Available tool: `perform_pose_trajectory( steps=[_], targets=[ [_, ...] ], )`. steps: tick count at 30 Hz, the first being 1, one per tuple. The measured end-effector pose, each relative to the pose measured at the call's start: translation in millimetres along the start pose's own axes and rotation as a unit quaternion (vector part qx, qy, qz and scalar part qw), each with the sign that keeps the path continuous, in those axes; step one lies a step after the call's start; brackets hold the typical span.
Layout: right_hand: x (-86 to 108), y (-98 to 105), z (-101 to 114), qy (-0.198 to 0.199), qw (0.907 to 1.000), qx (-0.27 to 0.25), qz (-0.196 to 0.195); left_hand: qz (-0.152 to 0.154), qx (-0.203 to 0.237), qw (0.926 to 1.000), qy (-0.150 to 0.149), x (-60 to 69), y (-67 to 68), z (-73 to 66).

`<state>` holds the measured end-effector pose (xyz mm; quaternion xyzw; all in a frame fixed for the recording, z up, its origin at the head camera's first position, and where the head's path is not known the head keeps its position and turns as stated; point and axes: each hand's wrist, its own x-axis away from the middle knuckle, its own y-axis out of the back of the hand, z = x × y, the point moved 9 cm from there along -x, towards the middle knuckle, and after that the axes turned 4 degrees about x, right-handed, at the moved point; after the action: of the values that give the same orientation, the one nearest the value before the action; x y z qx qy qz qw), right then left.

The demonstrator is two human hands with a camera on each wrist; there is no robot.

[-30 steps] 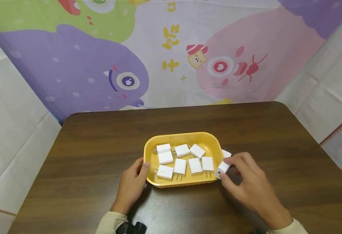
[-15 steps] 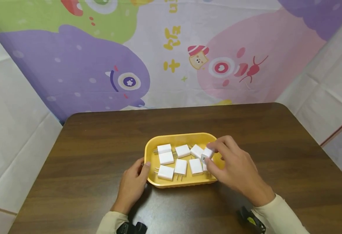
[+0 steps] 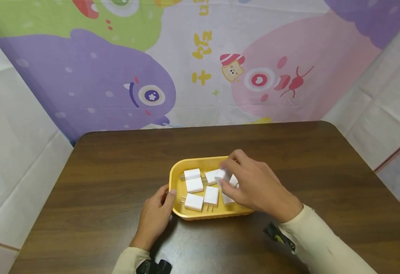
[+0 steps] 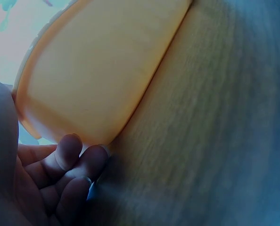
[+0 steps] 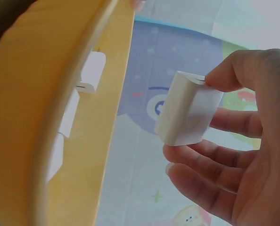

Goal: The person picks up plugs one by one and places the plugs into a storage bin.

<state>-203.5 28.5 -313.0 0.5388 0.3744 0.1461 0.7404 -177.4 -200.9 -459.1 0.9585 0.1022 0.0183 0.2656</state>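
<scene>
A yellow plastic tray (image 3: pixel 203 216) stands on the table, with several white plug chargers (image 3: pixel 194 202) lying inside, some with metal prongs showing. My left hand (image 3: pixel 153 217) grips the tray's left end, thumb on the rim and fingers curled against the outside, as the left wrist view shows. Over the tray's right half, my right hand (image 3: pixel 261 186) pinches one white charger (image 5: pixel 189 110) between thumb and fingers. In the right wrist view this charger is held above the rim. The hand hides the tray's right end and some chargers there.
Both hands work on a dark wood-grain table (image 3: pixel 118 160) with rounded back corners. Behind it hangs a cartoon-printed cloth (image 3: pixel 200 106); white sheets flank both sides. Dark straps (image 3: pixel 152 267) sit on both wrists.
My right hand has carried the charger leftward, from beyond the tray's right edge to over its right half. The left hand stays on the tray's left end.
</scene>
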Motion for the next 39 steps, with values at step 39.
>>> perform_pose_trajectory(
  steps=[39],
  targets=[
    [-41.6, -83, 49, 0.095, 0.9794, 0.056, 0.169, -0.002, 0.001, 0.9998, -0.017, 0.2, 2.1, -2.4]
  ],
)
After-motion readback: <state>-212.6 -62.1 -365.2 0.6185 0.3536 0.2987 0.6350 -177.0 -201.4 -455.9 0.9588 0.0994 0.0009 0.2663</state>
